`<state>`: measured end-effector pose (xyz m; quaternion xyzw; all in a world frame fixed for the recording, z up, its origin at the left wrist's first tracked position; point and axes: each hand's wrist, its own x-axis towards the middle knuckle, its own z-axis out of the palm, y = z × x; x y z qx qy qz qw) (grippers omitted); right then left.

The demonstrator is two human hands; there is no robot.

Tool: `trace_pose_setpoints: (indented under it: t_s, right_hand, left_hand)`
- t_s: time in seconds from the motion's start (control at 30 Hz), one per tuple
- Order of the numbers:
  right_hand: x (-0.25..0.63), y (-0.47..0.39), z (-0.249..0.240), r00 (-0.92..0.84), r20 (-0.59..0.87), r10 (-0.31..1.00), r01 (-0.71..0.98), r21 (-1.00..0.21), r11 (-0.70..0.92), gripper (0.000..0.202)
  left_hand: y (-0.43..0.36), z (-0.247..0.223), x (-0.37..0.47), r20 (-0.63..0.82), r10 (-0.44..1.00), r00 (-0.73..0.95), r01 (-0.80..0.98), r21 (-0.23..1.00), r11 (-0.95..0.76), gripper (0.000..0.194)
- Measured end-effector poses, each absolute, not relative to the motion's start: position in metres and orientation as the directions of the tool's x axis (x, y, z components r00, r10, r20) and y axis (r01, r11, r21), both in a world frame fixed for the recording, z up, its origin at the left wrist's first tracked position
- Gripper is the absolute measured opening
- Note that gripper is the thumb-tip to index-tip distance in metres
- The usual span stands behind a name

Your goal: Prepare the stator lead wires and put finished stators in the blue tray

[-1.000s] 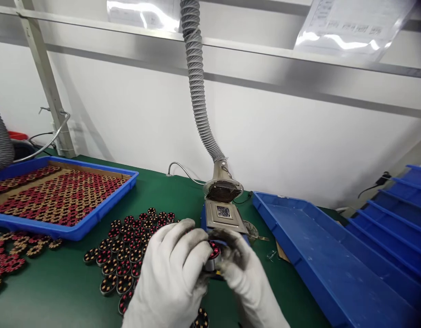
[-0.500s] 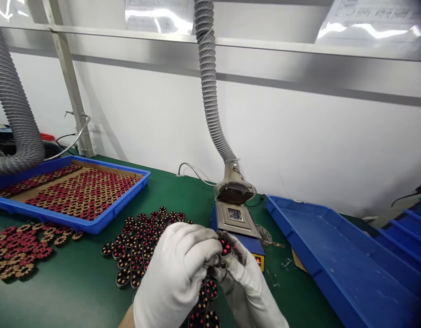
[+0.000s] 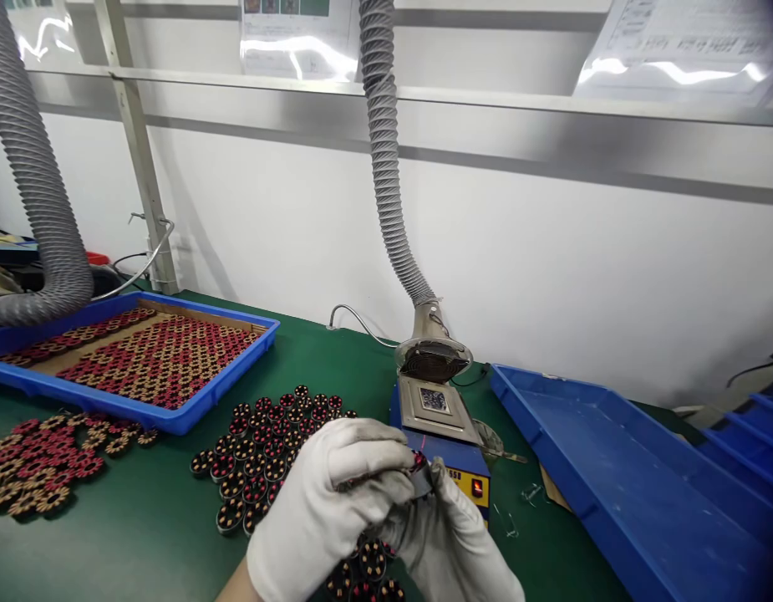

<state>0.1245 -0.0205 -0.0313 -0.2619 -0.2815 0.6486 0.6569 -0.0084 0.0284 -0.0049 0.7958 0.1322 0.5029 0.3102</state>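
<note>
Both my hands wear white gloves with darkened fingertips. Between them, in front of a blue heated box, is a small round wound stator (image 3: 422,480) with red coils inside a grey metal ring. The fingers of my left hand (image 3: 336,506) close on its left side. My right hand (image 3: 452,535) pinches it from the right, its thumb against the ring; some fingers are hidden behind. Below and left of my hands stand many similar ringed stators (image 3: 254,460) with red or copper-coloured coils, partly covered by my left hand.
A blue solder pot (image 3: 439,418) with a shiny square bath sits under an extraction hood (image 3: 433,355) on a grey hose (image 3: 386,150). At left are a blue tray (image 3: 179,414) of flower-shaped wound cores and a loose pile of cores (image 3: 41,468). A blue tray (image 3: 587,468) lies right.
The stator has been tilted in my fingers, so its ring's outer side now shows more than its coils. My view has shifted slightly upward. Both hands still hold the stator.
</note>
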Motion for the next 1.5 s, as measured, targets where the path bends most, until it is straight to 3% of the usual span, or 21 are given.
trace_pose_setpoints:
  t_s: [0.13,0.3,0.37,0.47,0.57,0.7,0.8,0.87,1.0,1.1,1.13,1.23,1.3,1.4,1.5]
  right_hand:
    - [0.129,-0.008,-0.042,0.099,0.033,0.994,-0.592,-0.801,0.086,0.032]
    - [0.135,0.002,-0.053,0.144,0.051,0.988,-0.548,-0.827,0.123,0.033]
    - [0.13,-0.003,-0.05,0.127,0.059,0.99,-0.577,-0.808,0.122,0.033]
    - [0.121,-0.013,-0.041,0.114,0.079,0.99,-0.62,-0.774,0.133,0.034]
    - [0.12,-0.016,-0.036,0.122,0.073,0.99,-0.652,-0.746,0.135,0.031]
    - [0.128,-0.007,-0.041,0.056,0.029,0.998,-0.682,-0.728,0.06,0.025]
    - [0.126,-0.008,-0.043,0.025,0.018,1.0,-0.721,-0.692,0.031,0.029]
    - [0.122,-0.011,-0.043,0.057,0.024,0.998,-0.735,-0.676,0.058,0.029]
    - [0.123,-0.007,-0.045,0.068,0.013,0.998,-0.702,-0.709,0.057,0.025]
    - [0.13,-0.001,-0.05,0.043,-0.004,0.999,-0.694,-0.72,0.027,0.026]
    - [0.13,-0.001,-0.051,0.039,-0.004,0.999,-0.698,-0.715,0.024,0.028]
    - [0.124,-0.007,-0.051,0.071,0.008,0.997,-0.718,-0.694,0.056,0.031]
    - [0.118,-0.012,-0.047,0.139,0.022,0.99,-0.712,-0.692,0.116,0.029]
    - [0.116,-0.013,-0.042,0.19,0.021,0.982,-0.685,-0.714,0.148,0.028]
    - [0.123,-0.01,-0.039,0.049,-0.006,0.999,-0.745,-0.667,0.033,0.027]
  left_hand:
    - [0.028,-0.01,-0.008,0.791,0.532,0.304,-0.075,0.576,-0.814,0.013]
    - [0.024,-0.005,-0.013,0.599,0.796,0.088,-0.194,0.794,-0.576,0.016]
    - [0.025,-0.004,-0.011,0.523,0.821,0.228,-0.223,0.849,-0.479,0.022]
    - [0.029,-0.006,-0.004,0.512,0.74,0.435,-0.304,0.858,-0.415,0.026]
    - [0.031,-0.007,-0.002,0.575,0.755,0.316,-0.371,0.807,-0.46,0.014]
    - [0.031,0.0,-0.01,0.507,0.849,0.146,-0.338,0.833,-0.439,0.019]
    - [0.029,0.001,-0.01,0.413,0.847,0.335,-0.277,0.902,-0.33,0.028]
    - [0.029,-0.003,-0.006,0.449,0.8,0.399,-0.305,0.887,-0.345,0.025]
    - [0.03,-0.009,-0.004,0.606,0.768,0.207,-0.347,0.78,-0.521,0.017]
    - [0.031,-0.009,-0.01,0.562,0.824,0.07,-0.344,0.789,-0.509,0.019]
    - [0.031,-0.008,-0.012,0.53,0.843,0.09,-0.318,0.817,-0.48,0.019]
    - [0.03,-0.006,-0.007,0.451,0.818,0.358,-0.215,0.892,-0.398,0.028]
    - [0.029,-0.007,-0.001,0.46,0.776,0.43,-0.238,0.888,-0.394,0.024]
    - [0.032,-0.009,0.0,0.524,0.798,0.296,-0.315,0.843,-0.437,0.017]
    - [0.036,-0.009,-0.01,0.489,0.86,0.144,-0.3,0.85,-0.433,0.019]
